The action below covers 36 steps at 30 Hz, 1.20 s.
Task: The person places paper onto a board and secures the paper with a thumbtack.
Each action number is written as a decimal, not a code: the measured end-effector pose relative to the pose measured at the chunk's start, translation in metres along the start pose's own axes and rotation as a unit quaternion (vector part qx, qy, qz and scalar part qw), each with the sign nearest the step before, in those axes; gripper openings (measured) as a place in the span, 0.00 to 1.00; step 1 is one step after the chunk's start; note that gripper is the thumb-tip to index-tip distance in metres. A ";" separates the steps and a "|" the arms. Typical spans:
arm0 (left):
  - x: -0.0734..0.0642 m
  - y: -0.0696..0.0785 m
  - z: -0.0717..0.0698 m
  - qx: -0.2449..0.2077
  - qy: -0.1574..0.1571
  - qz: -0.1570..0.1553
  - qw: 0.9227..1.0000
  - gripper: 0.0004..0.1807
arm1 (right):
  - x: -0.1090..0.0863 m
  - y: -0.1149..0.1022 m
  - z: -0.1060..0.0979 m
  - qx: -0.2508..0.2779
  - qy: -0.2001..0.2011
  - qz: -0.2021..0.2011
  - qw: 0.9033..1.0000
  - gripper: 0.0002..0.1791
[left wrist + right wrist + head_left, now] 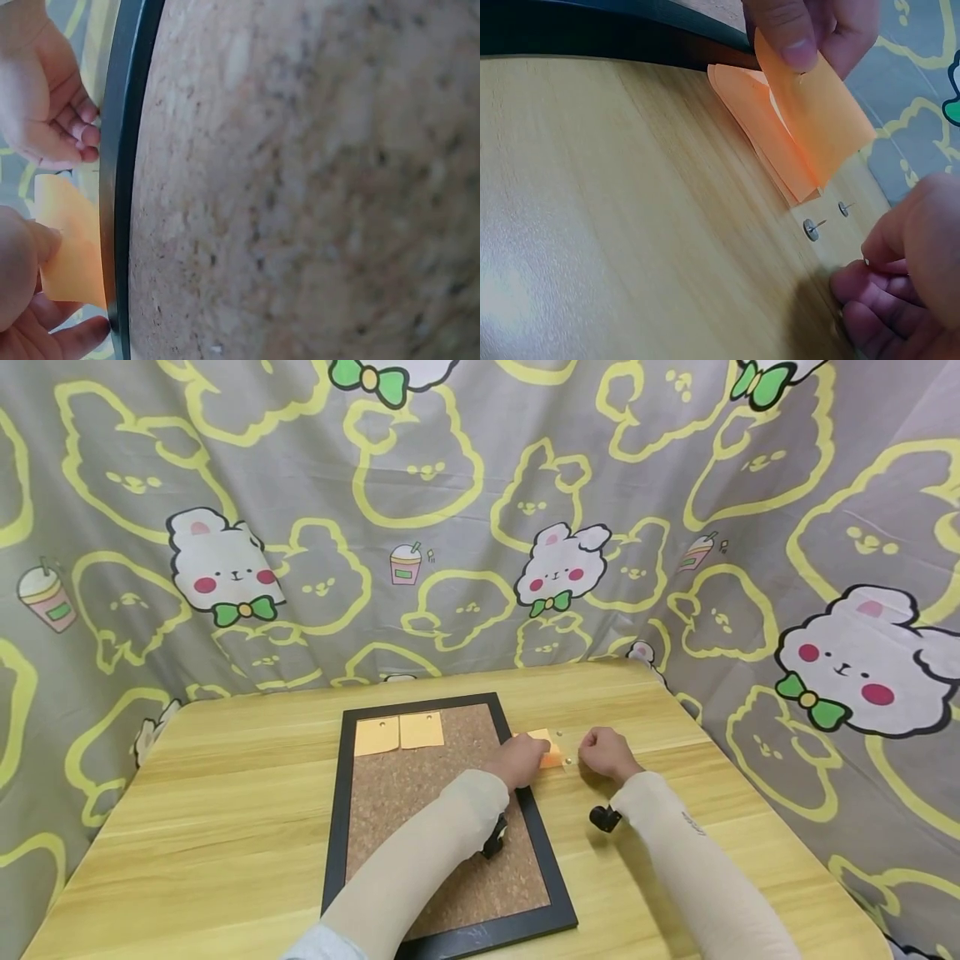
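My left hand [521, 760] reaches over the right edge of the corkboard and pinches an orange sticky note [825, 120]. The note is lifted at a slant from a small stack of orange notes [754, 131] beside the frame. To its right, my right hand [609, 753] is held low over the table with curled fingers. Between thumb and fingertip shows a tiny bright tip of a thumbtack [866, 262], mostly hidden. Two silver thumbtacks lie between the hands, one nearer [811, 229] and one farther [844, 209], points sticking up sideways.
The black-framed corkboard [420, 827] lies on the wooden table [225, 793]. Two notes, one at the left [377, 737] and one beside it [422, 732], are tacked along its top left. A patterned curtain [465, 527] hangs behind and at the sides.
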State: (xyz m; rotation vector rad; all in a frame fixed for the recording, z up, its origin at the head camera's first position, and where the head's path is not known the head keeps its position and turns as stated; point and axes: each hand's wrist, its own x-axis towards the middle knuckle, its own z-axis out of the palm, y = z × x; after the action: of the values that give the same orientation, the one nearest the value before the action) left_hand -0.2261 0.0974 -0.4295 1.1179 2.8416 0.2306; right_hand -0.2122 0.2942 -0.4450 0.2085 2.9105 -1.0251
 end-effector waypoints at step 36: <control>-0.002 -0.007 -0.006 0.034 0.048 0.001 0.998 0.09 | 0.003 -0.002 0.008 0.047 -0.060 -0.033 0.997 0.12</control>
State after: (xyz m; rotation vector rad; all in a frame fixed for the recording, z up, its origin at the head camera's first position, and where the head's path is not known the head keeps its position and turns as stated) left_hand -0.2296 0.0901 -0.4249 1.1532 2.9539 0.1931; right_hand -0.2150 0.2880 -0.4502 0.0516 2.7821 -1.1430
